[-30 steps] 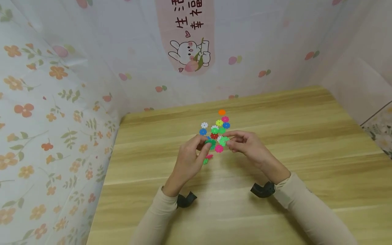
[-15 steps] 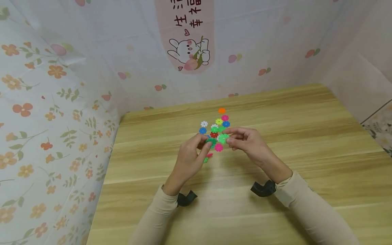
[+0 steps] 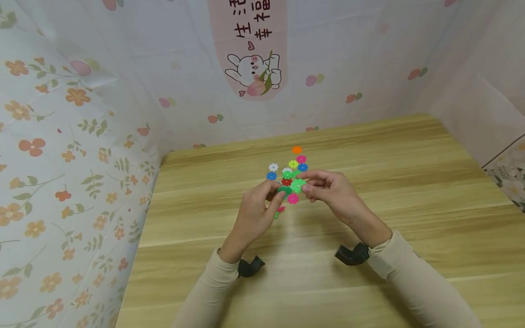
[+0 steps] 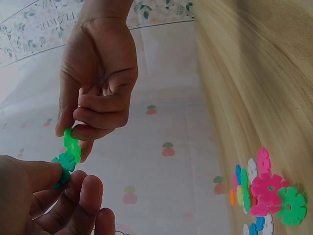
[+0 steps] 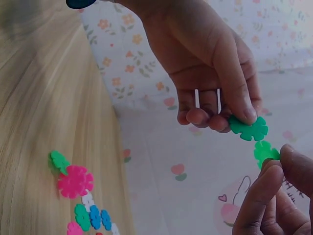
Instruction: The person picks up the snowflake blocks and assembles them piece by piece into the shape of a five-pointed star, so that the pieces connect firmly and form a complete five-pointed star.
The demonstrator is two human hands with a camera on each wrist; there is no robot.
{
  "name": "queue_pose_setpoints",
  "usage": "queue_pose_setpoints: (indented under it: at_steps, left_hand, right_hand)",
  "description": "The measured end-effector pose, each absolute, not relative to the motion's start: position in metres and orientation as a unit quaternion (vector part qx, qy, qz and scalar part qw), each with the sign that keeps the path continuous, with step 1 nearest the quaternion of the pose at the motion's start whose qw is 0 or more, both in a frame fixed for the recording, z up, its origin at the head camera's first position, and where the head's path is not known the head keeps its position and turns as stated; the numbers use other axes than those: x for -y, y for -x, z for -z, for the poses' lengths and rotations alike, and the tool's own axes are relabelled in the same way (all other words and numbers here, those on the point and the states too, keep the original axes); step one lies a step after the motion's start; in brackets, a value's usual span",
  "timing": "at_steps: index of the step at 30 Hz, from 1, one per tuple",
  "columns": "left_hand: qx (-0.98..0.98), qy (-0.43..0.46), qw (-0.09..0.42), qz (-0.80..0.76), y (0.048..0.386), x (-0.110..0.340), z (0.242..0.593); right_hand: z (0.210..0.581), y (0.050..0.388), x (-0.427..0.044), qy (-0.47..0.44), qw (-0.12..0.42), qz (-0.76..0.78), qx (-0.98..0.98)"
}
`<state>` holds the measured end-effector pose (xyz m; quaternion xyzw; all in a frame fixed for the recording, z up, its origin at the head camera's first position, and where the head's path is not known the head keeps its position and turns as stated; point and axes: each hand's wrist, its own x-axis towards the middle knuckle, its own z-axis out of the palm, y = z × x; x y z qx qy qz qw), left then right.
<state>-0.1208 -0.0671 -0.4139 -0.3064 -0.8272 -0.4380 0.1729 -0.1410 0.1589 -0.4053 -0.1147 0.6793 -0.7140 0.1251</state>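
Note:
My left hand (image 3: pixel 255 210) pinches a dark green notched disc (image 3: pixel 285 190) between thumb and forefinger. In my right hand (image 3: pixel 337 196), a lighter green notched disc (image 3: pixel 298 186) is held by thumb and fingertips. Both discs are raised above the table, edge to edge. In the left wrist view the dark green disc (image 4: pixel 64 166) meets the light green one (image 4: pixel 72 146) at an angle; in the right wrist view the light disc (image 5: pixel 264 153) lies just below the dark disc (image 5: pixel 249 128). Whether their notches interlock, I cannot tell.
Several loose discs lie beyond and under the hands: an orange one (image 3: pixel 297 150) farthest back, a white one (image 3: pixel 273 167) at the left, a pink one (image 3: pixel 293 199) nearer. A patterned cloth (image 3: pixel 188 82) hangs behind the wooden table (image 3: pixel 311 282).
The dark green disc has tilted flatter in my left hand. My right hand has brought the light green disc slightly left, closer against the dark one.

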Motion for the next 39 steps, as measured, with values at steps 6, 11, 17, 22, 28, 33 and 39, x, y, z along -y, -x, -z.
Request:
queue_pose_setpoints:
  at_steps: [6,11,17,22,28,33,39]
  left_hand:
    - [0.830,0.306,0.173,0.433,0.120,0.068,0.414]
    - [0.829,0.306,0.175,0.434,0.120,0.068,0.414]
    - [0.829,0.309,0.183,0.429,0.119,0.067,0.413]
    - [0.831,0.313,0.189,0.421,0.117,0.067,0.412]
    - [0.827,0.331,0.214,0.400,0.117,0.067,0.410]
    - [0.825,0.353,0.235,0.374,0.116,0.066,0.406]
    - [0.831,0.350,0.239,0.360,0.110,0.062,0.402]
  right_hand:
    - [0.403,0.139,-0.158,0.114,0.126,0.717,-0.676]
    - [0.402,0.139,-0.158,0.121,0.124,0.720,-0.672]
    - [0.400,0.138,-0.156,0.144,0.121,0.710,-0.679]
    - [0.400,0.137,-0.156,0.159,0.114,0.684,-0.703]
    - [0.398,0.135,-0.159,0.190,0.095,0.628,-0.749]
    - [0.397,0.134,-0.162,0.216,0.078,0.609,-0.759]
    - [0.396,0.134,-0.161,0.256,0.041,0.570,-0.780]
